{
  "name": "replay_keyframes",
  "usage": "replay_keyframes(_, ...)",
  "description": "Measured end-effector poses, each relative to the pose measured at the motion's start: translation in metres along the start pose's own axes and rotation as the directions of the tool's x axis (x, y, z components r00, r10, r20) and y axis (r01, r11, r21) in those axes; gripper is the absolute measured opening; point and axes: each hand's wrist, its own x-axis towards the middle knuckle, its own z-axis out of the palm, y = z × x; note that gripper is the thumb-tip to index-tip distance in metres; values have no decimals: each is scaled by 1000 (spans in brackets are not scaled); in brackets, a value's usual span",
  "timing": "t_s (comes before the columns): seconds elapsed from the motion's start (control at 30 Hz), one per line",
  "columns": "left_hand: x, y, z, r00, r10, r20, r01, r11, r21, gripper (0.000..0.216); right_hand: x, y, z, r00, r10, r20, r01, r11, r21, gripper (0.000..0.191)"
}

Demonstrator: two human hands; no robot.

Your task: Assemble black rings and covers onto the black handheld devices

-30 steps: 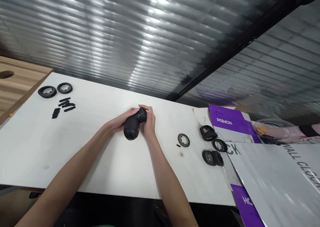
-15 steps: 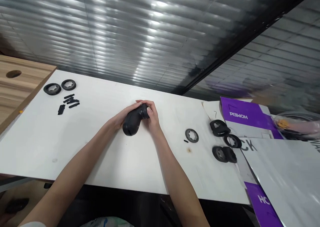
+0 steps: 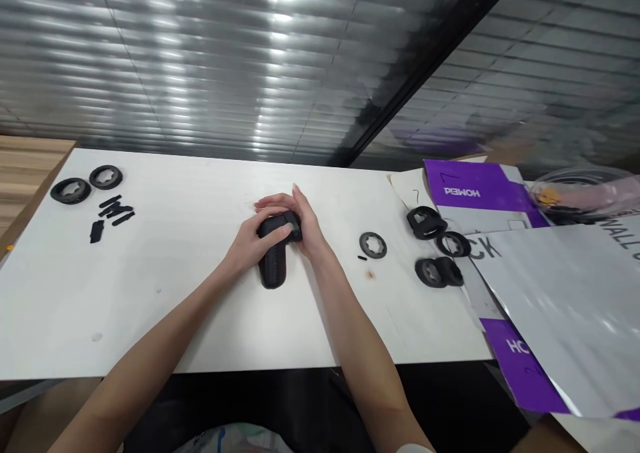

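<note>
Both my hands hold a black pistol-shaped plastic part [image 3: 273, 266] over the middle of the white table [image 3: 175, 293]. My left hand [image 3: 253, 240] wraps round its upper body from the left, thumb on top. My right hand [image 3: 303, 223] cups the part's far end from the right, fingers closed over it. The part's handle points toward me and rests on the table.
To the right lie a flat black toothed ring [image 3: 373, 245], a tiny black pin [image 3: 362, 258] and three thicker black ring parts [image 3: 435, 243]. Purple and white boxes [image 3: 530, 286] crowd the right edge. At far left sit two black rings [image 3: 83, 184] and several small black strips [image 3: 113, 213].
The part has turned so its handle now points toward me. My left hand shifted onto its top. The view swung slightly, so everything on the table sits differently in the frame.
</note>
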Motion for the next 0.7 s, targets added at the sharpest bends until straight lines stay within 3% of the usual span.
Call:
replay_keyframes(0.23, 0, -10, -3, 999, 40, 8, -40, 999, -8, 41, -3, -1, 10, 998, -46, 41, 46, 999, 3, 34)
replay_keyframes(0.5, 1, -8, -11, 994, -102, 41, 109, 970, -218, 45, -3, 4, 15, 998, -56, 7, 56, 998, -13, 52)
replay_keyframes(0.6, 0, -9, -11, 994, -104, 28, 107, 974, -201, 55, -2, 7, 15, 995, -92, -33, 90, 995, -47, 45)
replay_keyframes(0.7, 0, -10, -10, 989, -136, -49, 125, 973, -196, 84, 0, 13, 18, 980, -162, -119, 159, 987, -33, 27)
